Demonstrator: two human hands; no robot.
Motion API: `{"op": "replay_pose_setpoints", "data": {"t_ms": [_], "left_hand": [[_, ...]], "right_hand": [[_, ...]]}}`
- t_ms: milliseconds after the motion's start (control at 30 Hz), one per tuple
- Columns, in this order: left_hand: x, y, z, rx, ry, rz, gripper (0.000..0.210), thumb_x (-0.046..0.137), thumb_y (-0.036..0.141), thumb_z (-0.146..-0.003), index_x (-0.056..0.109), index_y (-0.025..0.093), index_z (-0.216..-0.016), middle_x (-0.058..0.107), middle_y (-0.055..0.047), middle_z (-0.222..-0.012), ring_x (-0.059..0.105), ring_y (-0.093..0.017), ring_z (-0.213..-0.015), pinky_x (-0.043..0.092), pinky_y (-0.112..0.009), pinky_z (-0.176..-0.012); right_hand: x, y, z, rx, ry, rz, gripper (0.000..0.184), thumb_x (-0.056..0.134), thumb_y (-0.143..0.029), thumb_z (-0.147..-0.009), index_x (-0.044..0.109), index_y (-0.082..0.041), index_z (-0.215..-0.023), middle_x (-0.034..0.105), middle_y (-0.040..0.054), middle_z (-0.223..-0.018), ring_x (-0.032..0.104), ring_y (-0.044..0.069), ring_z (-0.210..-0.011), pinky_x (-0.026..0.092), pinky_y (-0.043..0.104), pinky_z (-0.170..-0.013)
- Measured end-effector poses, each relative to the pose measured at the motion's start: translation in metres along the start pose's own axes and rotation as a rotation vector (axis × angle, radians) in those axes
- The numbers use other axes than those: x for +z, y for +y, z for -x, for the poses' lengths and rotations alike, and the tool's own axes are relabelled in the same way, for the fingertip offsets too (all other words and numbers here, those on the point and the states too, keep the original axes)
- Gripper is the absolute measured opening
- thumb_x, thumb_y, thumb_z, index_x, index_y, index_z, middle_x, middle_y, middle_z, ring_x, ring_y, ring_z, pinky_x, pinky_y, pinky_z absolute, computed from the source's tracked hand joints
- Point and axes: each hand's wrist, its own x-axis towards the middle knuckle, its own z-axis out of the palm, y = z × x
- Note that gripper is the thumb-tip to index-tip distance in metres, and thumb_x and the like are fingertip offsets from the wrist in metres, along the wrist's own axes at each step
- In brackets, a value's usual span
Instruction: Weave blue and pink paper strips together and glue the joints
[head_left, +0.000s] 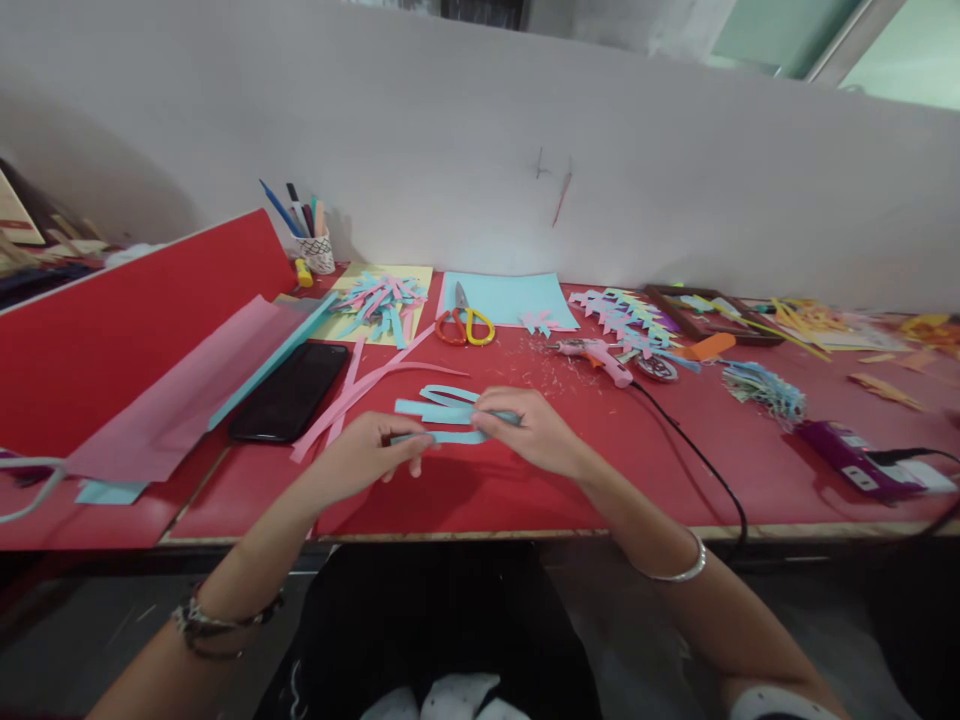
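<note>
A light-blue paper strip [459, 437] stretches between my two hands, just above the red tabletop. My left hand [379, 452] pinches its left end between thumb and fingers. With thumb and forefinger, my right hand [525, 425] grips the other end. Right behind them, more blue strips [435, 408] lie on the table, one of them bent into a narrow loop. Long pink strips [356, 395] rest beyond my left hand. Scissors [463, 325] with red and yellow handles lie farther back.
A black phone [289, 393] and pink paper sheet [180, 400] lie at left. Cut strips are heaped [384, 300] near a pen cup [316, 250]. At right are a pink glue gun [596, 357], its trailing cord, a paper garland [626, 318] and a purple power strip [859, 458].
</note>
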Motion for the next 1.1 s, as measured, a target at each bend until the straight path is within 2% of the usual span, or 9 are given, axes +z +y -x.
{"op": "replay_pose_setpoints", "data": {"t_ms": [133,233,400,567,767,867,967,1033,1100], "left_hand": [[0.0,-0.002,0.0,-0.013,-0.007,0.129,0.033,0.049,0.043,-0.071,0.06,0.018,-0.053,0.056,0.002,-0.045,0.04,-0.007,-0.034,0.033,-0.021,-0.043],[0.001,-0.005,0.0,-0.007,-0.017,0.181,0.033,0.049,0.042,-0.071,0.06,0.018,-0.053,0.059,0.001,-0.048,0.039,-0.007,-0.034,0.035,-0.021,-0.044],[0.0,-0.007,-0.002,-0.025,-0.023,0.151,0.032,0.049,0.043,-0.069,0.061,0.017,-0.055,0.061,0.0,-0.051,0.039,-0.007,-0.035,0.033,-0.02,-0.043],[0.002,-0.002,-0.004,-0.033,-0.026,0.086,0.033,0.045,0.041,-0.07,0.06,0.017,-0.055,0.06,0.001,-0.049,0.039,-0.006,-0.037,0.033,-0.019,-0.043],[0.007,-0.004,-0.006,0.044,-0.088,0.095,0.028,0.043,0.03,-0.068,0.067,0.018,-0.076,0.066,0.001,-0.062,0.045,-0.008,-0.042,0.037,-0.019,-0.047],[0.007,-0.004,-0.005,0.061,-0.055,0.096,0.031,0.043,0.034,-0.071,0.067,0.017,-0.082,0.066,0.0,-0.065,0.045,-0.008,-0.043,0.039,-0.02,-0.05],[0.007,-0.003,-0.004,0.047,0.066,0.073,0.037,0.042,0.041,-0.073,0.066,0.016,-0.086,0.062,0.001,-0.055,0.046,-0.01,-0.044,0.039,-0.022,-0.051],[0.007,-0.002,-0.003,0.054,0.113,0.072,0.04,0.039,0.044,-0.074,0.066,0.016,-0.084,0.058,0.001,-0.048,0.05,-0.012,-0.047,0.04,-0.022,-0.053],[0.008,0.0,-0.003,0.064,0.118,0.104,0.041,0.037,0.045,-0.075,0.065,0.016,-0.078,0.06,0.0,-0.052,0.052,-0.012,-0.049,0.042,-0.023,-0.056]], "right_hand": [[0.0,0.008,0.0,0.047,-0.01,-0.188,0.027,0.043,-0.035,-0.084,0.064,-0.018,-0.081,0.063,0.0054,-0.09,0.057,0.015,-0.084,0.042,0.027,-0.073],[-0.001,0.011,0.0,0.058,0.006,-0.199,0.03,0.039,-0.035,-0.086,0.064,-0.022,-0.093,0.062,0.0053,-0.098,0.056,0.015,-0.093,0.041,0.031,-0.081],[-0.007,0.012,-0.003,0.057,0.099,-0.096,0.02,0.05,-0.03,-0.08,0.066,-0.02,-0.083,0.064,0.0042,-0.087,0.057,0.014,-0.084,0.04,0.03,-0.08],[-0.01,0.005,-0.003,0.112,-0.033,0.123,0.012,0.054,-0.024,-0.078,0.064,-0.018,-0.076,0.064,0.0004,-0.078,0.057,0.013,-0.076,0.026,0.042,-0.094],[-0.005,0.002,-0.003,0.022,-0.224,0.17,0.014,0.053,-0.028,-0.079,0.062,-0.019,-0.073,0.052,0.0073,-0.118,0.045,0.021,-0.11,0.02,0.045,-0.095],[-0.003,0.004,-0.003,0.066,-0.293,0.16,0.016,0.049,-0.026,-0.081,0.059,-0.017,-0.072,0.061,0.0045,-0.099,0.053,0.017,-0.095,0.016,0.047,-0.097],[0.0,0.007,-0.003,0.123,-0.237,0.191,0.018,0.048,-0.026,-0.079,0.055,-0.016,-0.066,0.058,-0.0035,-0.068,0.053,0.011,-0.069,0.013,0.047,-0.098],[0.002,0.008,-0.003,0.119,-0.16,0.186,0.019,0.048,-0.025,-0.078,0.054,-0.015,-0.063,0.055,-0.0055,-0.06,0.049,0.008,-0.061,0.02,0.041,-0.095],[0.003,0.009,-0.003,0.098,-0.104,0.16,0.02,0.048,-0.024,-0.077,0.054,-0.015,-0.06,0.053,-0.0056,-0.056,0.046,0.008,-0.056,0.028,0.033,-0.086]]}}
